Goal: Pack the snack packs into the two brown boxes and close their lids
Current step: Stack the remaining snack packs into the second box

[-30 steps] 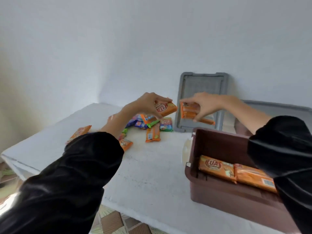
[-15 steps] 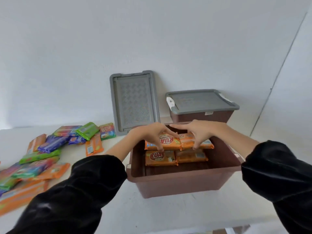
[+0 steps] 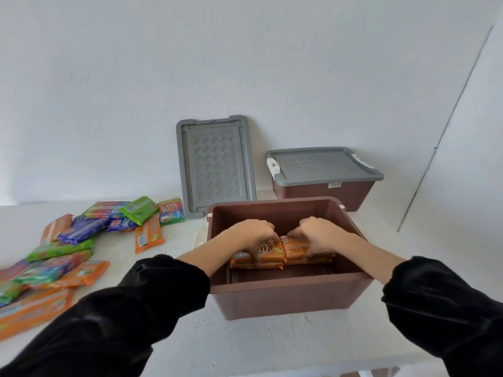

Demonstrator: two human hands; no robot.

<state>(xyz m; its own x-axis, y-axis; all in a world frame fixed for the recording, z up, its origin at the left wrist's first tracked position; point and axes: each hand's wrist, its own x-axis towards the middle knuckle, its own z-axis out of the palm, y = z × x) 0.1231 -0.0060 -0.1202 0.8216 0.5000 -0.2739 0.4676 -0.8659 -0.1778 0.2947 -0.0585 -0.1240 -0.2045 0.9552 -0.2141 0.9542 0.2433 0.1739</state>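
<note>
An open brown box (image 3: pixel 285 297) stands on the white table in front of me. Both my hands are inside it. My left hand (image 3: pixel 251 235) grips an orange snack pack (image 3: pixel 268 253) and my right hand (image 3: pixel 318 235) grips another orange pack (image 3: pixel 296 247) beside it; both packs lie on top of other orange packs in the box. A second brown box (image 3: pixel 324 190) with its grey lid on stands behind to the right. A loose grey lid (image 3: pixel 215 164) leans on the wall. Several orange, green and purple packs (image 3: pixel 68 248) lie on the table at left.
The white table (image 3: pixel 177 336) runs along a white wall. Its front edge is close below the open box. A white latch (image 3: pixel 200 236) shows at the box's left side.
Both hands have gone down into the open box with their orange packs, which now lie on the packs below. The view has tilted slightly.
</note>
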